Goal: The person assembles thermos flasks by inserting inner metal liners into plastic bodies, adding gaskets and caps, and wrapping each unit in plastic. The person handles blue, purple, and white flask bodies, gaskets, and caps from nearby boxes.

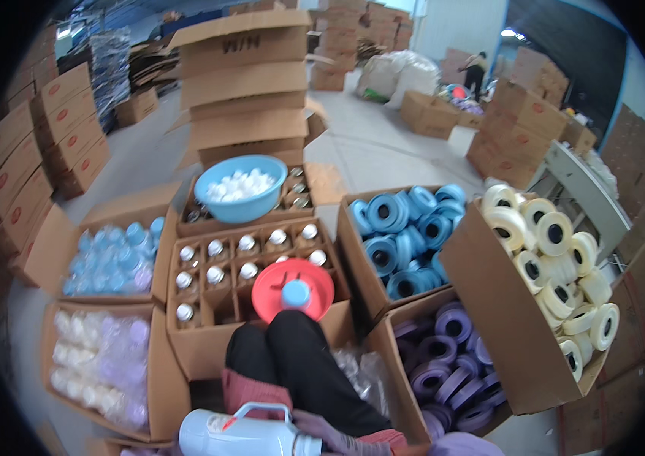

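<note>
One light-blue flask (242,435) lies on its side across the lap at the lower edge of the view, handle (265,408) uppermost, neck pointing to the right. Right hand (337,437), in a greyish-purple glove, is at the neck end; its fingers are partly hidden, so whether they are pinching or merely resting cannot be told. Left hand not in view; state unknown. Handling note (judgement): support the flask's body from below and steady the neck lightly, since a rounded shell could roll off the thighs; keep the handle up and avoid scuffing the smooth surface. Beyond the knees (296,338), a red dish (265,292) with a pale-blue cup (296,293) in it sits over the near edge of a divided carton (201,353) of white-capped bottles (216,274). Behind: a blue basin (242,211) of small white pieces (239,186). Left: two cartons of plastic-wrapped parts (113,258), blue farther off, white and purple nearer. Right: blue rings (387,211), purple rings (455,323), and cream rings (554,233) in a tilted carton (505,327). Far background: a person (476,74) beside stacked boxes.
</note>
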Demonstrator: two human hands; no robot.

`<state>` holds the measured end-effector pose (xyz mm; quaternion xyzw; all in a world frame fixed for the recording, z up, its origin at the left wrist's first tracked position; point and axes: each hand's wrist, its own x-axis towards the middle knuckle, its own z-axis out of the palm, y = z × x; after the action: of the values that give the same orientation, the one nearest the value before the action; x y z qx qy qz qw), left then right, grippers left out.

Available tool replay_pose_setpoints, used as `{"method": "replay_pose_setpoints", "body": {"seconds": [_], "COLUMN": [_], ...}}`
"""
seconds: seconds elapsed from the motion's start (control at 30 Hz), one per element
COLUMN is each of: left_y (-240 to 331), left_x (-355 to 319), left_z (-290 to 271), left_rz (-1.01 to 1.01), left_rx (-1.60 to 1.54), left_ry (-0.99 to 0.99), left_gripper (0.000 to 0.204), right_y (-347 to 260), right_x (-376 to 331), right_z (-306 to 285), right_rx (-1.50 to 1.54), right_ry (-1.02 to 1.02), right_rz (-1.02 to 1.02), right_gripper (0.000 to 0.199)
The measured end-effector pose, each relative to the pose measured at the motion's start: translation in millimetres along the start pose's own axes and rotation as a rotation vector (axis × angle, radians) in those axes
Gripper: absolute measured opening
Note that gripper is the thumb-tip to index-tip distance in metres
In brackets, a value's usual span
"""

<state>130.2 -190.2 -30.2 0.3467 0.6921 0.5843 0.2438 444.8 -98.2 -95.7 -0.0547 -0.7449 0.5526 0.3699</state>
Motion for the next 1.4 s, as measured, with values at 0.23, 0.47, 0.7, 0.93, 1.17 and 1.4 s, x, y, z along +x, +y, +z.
{"method": "replay_pose_setpoints", "body": {"seconds": [0.23,0.47,0.7,0.93,1.17,1.4], "left_y": [-47.6,-61.1,-69.9,-64.0,39.4,152.4], "left_x": [-26.1,-29.8,-25.1,-9.7,79.5,116.9], "left_z": [12.7,25.0,34.1,26.9,-21.9,91.2], "left_rz": [0.022,0.081,0.093,0.070,0.132,0.419], "left_rx": [0.087,0.125,0.144,0.177,0.371,1.113], "left_ry": [0.050,0.088,0.090,0.083,0.034,-0.808], "left_gripper": [0.071,0.064,0.058,0.052,0.046,0.040], "right_y": [-32.3,-65.7,-67.7,-67.5,-26.0,-25.5], "right_x": [164.8,208.9,208.3,213.5,141.2,1.9], "right_z": [-31.5,-17.6,-2.5,-7.1,-26.2,-31.5], "right_rx": [-0.018,-0.151,-0.247,-0.238,-0.160,-0.747], "right_ry": [-0.408,-0.257,0.107,0.038,0.205,-0.114], "right_rz": [-0.212,-0.186,-0.056,-0.232,-0.190,0.073], "right_gripper": [0.123,0.082,0.069,0.063,0.086,0.057]}}
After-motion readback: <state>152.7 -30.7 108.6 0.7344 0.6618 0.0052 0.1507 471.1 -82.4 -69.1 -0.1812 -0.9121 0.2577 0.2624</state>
